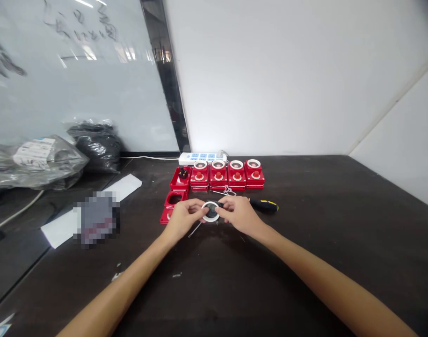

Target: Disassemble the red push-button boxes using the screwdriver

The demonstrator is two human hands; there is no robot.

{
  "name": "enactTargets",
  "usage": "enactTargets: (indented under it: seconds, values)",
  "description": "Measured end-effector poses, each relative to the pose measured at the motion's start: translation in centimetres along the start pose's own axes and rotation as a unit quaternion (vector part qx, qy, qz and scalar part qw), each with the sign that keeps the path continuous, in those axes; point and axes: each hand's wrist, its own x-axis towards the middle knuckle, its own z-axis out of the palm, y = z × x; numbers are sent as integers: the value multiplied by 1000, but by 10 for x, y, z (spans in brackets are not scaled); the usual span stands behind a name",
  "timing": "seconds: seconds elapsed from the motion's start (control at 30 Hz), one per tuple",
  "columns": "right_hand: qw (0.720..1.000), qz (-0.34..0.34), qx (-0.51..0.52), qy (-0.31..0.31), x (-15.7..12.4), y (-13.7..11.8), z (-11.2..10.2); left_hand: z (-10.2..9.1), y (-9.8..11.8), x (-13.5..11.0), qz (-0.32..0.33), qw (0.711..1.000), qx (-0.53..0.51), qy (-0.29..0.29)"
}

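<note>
A round dark disc with a white ring (pixel 211 219) around it is held up at the middle of the table. My left hand (pixel 185 216) pinches its left edge between thumb and fingers. From the other side, my right hand (pixel 241 213) grips the right edge the same way. Just left of my left hand lies a red cover (pixel 169 206) with a large round opening, partly hidden by the hand. Behind it sits an open red box (pixel 176 180) with a black part inside. A screwdriver (pixel 264 205) with a black and yellow handle lies behind my right hand.
Several red units (pixel 218 176) with white rings and red knobs stand in a row, before a white power strip (pixel 199 158). Plastic-wrapped bags (pixel 96 146) lie at the far left. A white paper strip (pixel 124 188) lies under a pixelated item (pixel 97 220). A wall bounds the back.
</note>
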Motion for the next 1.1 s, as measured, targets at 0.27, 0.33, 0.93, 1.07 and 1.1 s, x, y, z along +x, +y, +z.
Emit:
enactTargets:
  seconds: [0.27,0.33,0.93,1.07,1.1]
  values:
    - [1000,13,16,20,2,6,-1,-20,3,5,21,995,32,90]
    - [1000,13,14,22,3,7,-2,-35,5,10,14,991,44,122]
    - [989,-41,-116,76,11,4,-32,-102,15,90,-24,841,507,185]
    - [972,-40,-207,108,14,2,-47,-96,19,74,4,814,545,201]
    - [964,-40,-241,106,14,1,-49,-95,19,71,10,811,549,201]
